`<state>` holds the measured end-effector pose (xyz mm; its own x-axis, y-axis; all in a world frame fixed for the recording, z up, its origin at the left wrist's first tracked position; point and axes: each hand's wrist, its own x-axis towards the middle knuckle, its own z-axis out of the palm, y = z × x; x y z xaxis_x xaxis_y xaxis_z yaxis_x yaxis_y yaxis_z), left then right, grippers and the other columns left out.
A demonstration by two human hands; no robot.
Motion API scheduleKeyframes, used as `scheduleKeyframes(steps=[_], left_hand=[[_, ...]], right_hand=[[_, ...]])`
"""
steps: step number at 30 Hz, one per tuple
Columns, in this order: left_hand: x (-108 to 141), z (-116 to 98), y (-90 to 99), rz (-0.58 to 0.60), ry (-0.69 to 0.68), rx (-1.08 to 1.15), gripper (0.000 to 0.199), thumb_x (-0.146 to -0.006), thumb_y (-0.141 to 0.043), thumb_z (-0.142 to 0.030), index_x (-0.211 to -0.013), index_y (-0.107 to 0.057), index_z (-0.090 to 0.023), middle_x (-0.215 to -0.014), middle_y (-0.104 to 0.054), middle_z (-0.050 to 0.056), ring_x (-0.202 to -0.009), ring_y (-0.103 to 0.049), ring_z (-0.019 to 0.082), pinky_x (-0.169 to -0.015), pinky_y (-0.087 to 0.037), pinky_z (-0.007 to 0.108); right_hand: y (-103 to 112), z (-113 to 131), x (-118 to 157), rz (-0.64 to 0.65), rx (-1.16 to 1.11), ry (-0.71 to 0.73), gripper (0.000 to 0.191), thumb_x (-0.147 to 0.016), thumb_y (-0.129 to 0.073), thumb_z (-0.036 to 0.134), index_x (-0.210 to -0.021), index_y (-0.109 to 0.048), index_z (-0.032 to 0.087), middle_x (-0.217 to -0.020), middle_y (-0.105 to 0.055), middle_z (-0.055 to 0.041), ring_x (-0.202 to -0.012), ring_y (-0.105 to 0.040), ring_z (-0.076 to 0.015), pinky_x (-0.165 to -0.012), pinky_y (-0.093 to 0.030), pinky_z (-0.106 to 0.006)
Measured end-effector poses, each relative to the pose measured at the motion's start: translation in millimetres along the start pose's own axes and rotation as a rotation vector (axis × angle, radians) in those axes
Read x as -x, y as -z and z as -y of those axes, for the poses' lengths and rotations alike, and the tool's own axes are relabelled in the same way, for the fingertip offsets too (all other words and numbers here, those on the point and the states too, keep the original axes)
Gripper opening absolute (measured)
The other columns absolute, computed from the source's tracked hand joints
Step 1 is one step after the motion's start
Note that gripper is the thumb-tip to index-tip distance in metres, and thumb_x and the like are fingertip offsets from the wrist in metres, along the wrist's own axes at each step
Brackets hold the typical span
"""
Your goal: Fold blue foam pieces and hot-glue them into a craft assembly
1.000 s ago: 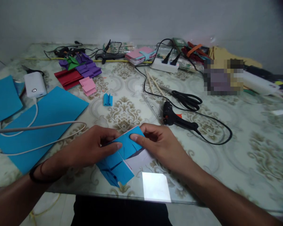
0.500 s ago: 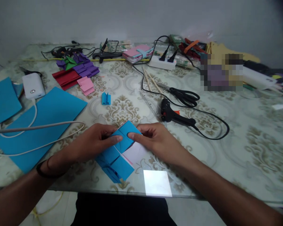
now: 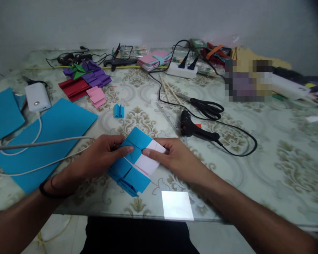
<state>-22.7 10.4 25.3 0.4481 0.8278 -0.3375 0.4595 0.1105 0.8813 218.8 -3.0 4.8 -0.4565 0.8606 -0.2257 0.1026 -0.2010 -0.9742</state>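
A folded blue paper piece [image 3: 136, 138] with a white panel on its right side is held between my two hands, above the near edge of the table. My left hand [image 3: 107, 153] pinches its left edge, thumb on top and fingers underneath. On the white panel's side, my right hand [image 3: 172, 153] grips it the same way, its thumb tip near the middle of the paper. Loose folded layers hang at the lower left of the piece. A small folded blue paper [image 3: 119, 110] stands on the table beyond my hands.
Large blue sheets [image 3: 55, 130] lie at left under a white cable from a power bank [image 3: 37, 97]. To the right are a black glue gun [image 3: 196, 128], scissors [image 3: 208, 107] and wooden sticks [image 3: 172, 91]. Folded coloured papers [image 3: 96, 96] and a power strip [image 3: 182, 70] stand farther back.
The paper's right flap has opened out, so the white panel now shows higher up beside my right thumb. My left hand has shifted slightly left and away from me.
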Motion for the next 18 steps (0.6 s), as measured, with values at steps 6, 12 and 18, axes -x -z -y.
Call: scheduleKeyframes(steps=[6,12,18], left_hand=[[0.9,0.0,0.1,0.030,0.012,0.049,0.045,-0.093,-0.065,-0.059,-0.091,-0.071,-0.014,-0.076,-0.067,0.001,-0.064,-0.057,0.014,-0.053,-0.042,0.022],[0.9,-0.7,-0.5,0.037,0.011,0.049,0.044,-0.093,-0.066,-0.059,-0.087,-0.070,-0.015,-0.077,-0.069,0.002,-0.065,-0.059,0.015,-0.055,-0.044,0.023],[0.2,-1.0,1.3,0.074,0.018,0.102,0.037,-0.089,-0.073,-0.053,-0.094,-0.075,-0.016,-0.083,-0.073,0.002,-0.074,-0.067,0.019,-0.061,-0.050,0.025]], right_hand=[[-0.7,-1.9,-1.6,-0.008,-0.023,0.006,0.028,-0.088,-0.079,0.043,-0.086,-0.074,0.016,-0.077,-0.068,-0.0001,-0.065,-0.055,-0.0123,-0.058,-0.043,-0.024],[-1.4,-1.8,-1.1,-0.013,-0.058,0.029,0.027,-0.088,-0.078,0.042,-0.083,-0.073,0.015,-0.076,-0.067,-0.0006,-0.065,-0.055,-0.0122,-0.057,-0.041,-0.025],[-2.2,-3.6,0.3,0.027,-0.046,0.013,0.032,-0.088,-0.078,0.047,-0.087,-0.072,0.015,-0.078,-0.064,-0.0001,-0.069,-0.055,-0.0132,-0.062,-0.043,-0.026]])
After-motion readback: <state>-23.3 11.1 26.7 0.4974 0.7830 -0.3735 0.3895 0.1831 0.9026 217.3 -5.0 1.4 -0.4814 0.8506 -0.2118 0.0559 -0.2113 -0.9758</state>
